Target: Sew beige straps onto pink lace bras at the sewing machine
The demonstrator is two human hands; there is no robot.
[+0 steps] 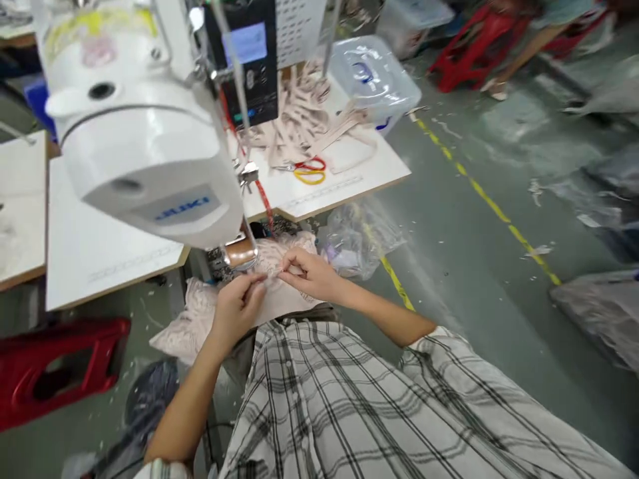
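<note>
My left hand [238,305] is closed, thumb and fingers pinching the pale pink fabric [287,299] in front of my body. My right hand [312,274] pinches the same fabric a little to the right, fingertips close to those of the left. What exactly lies between the fingertips is too small to make out. The fabric spreads over my lap and hangs down at the left. Just beyond my hands is the rounded end of the sewing machine's arm [240,253], under its white JUKI head [154,173].
Red and yellow scissors [309,171] lie on the white table [349,169], beside a heap of pale pink strips [304,116]. A clear lidded box [374,76] stands behind. A plastic bag [349,246] lies right of my hands; a red stool [94,359] stands left.
</note>
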